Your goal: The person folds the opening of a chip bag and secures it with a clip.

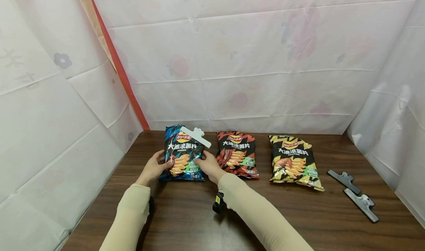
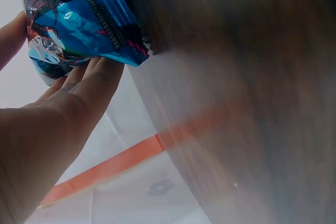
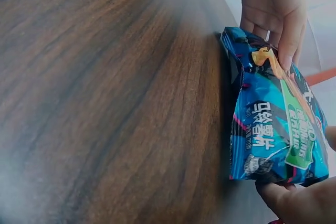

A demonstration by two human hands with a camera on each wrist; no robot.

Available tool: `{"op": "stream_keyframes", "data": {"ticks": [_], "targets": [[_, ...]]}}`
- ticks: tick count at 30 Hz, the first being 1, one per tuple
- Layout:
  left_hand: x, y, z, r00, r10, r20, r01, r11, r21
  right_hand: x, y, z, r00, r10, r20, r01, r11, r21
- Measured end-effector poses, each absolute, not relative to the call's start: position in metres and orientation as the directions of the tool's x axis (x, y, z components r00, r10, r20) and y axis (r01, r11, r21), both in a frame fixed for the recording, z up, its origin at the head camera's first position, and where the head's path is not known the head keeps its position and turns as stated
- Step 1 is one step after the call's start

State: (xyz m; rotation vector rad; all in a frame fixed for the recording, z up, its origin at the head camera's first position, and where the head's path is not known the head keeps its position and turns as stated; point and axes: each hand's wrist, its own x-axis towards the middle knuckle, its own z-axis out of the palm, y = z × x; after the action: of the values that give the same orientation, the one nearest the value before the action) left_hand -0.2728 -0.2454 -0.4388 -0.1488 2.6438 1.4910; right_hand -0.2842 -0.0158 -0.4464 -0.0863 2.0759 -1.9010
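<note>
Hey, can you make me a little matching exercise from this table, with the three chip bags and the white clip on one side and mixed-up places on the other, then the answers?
Things
1) Red bag
2) White clip
3) Yellow bag
4) Blue bag

Places
A) Held by the left hand and right hand
B) Nearest bag to the two loose clips
C) Between two other bags
D) Across a bag's top right corner, as the head view shows it

Right pairs: 1-C, 2-D, 3-B, 4-A
</note>
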Motion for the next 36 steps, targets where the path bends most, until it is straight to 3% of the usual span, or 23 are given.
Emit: {"op": "stream_keyframes", "data": {"ticks": [36], "targets": [[-0.302, -0.242, -0.440, -0.985, -0.099, -0.144, -0.174, 0.557, 0.812, -0.294, -0.017, -0.450, -0.939, -0.287, -0.188, 0.180, 0.054, -0.982]]}}
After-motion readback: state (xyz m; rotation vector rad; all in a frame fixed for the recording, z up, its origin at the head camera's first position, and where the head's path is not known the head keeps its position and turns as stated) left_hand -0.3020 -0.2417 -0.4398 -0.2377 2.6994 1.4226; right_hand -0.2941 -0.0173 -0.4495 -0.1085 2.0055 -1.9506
